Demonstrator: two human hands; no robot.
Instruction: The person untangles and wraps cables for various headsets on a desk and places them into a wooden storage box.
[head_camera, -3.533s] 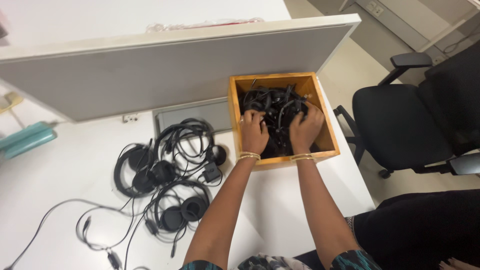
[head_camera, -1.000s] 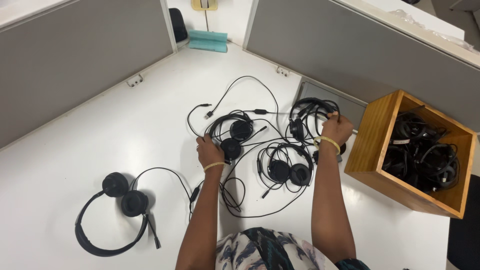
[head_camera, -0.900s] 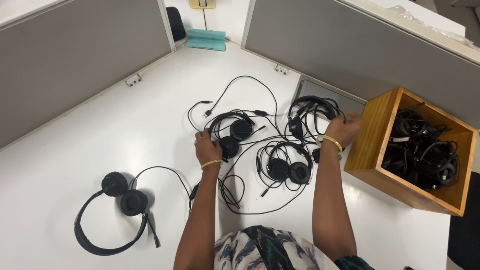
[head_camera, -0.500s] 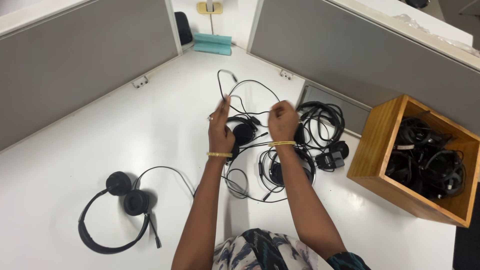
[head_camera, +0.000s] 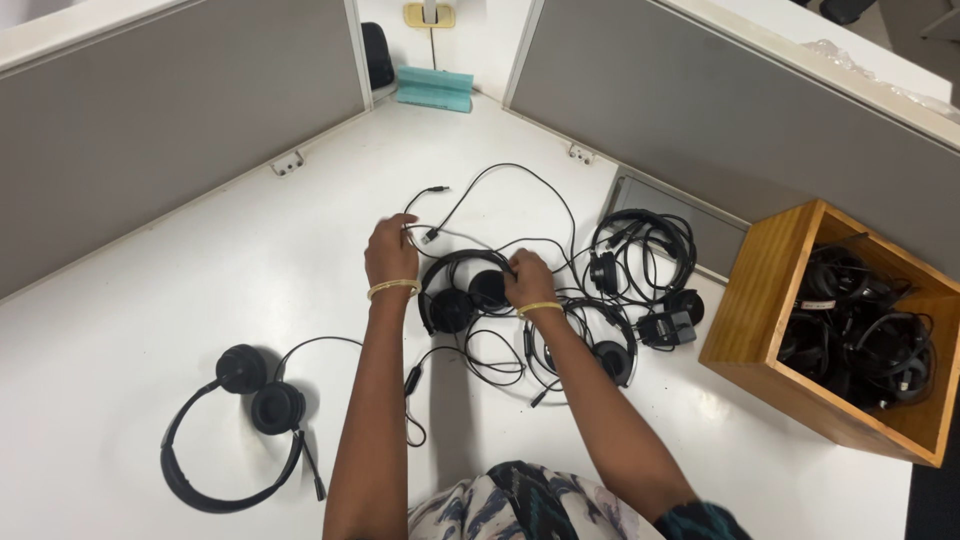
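Left hand (head_camera: 390, 252) pinched the cable (head_camera: 452, 208) out sideways while the right (head_camera: 528, 278) pinned down its headset (head_camera: 460, 292) (probably keeping the cord taut to untangle).

Both bare arms reach forward from the bottom of the view, elbows low, forearms angled slightly toward each other. The left hand (head_camera: 391, 254) sits further out than the right – knuckles up, fingers curled in and pinched together at the tips, a thin gold bangle on the wrist. The right hand (head_camera: 527, 279) is closer in, palm down, fingers bent and closed in a grip – same kind of gold bangle on that wrist. The hands are near each other but not touching.
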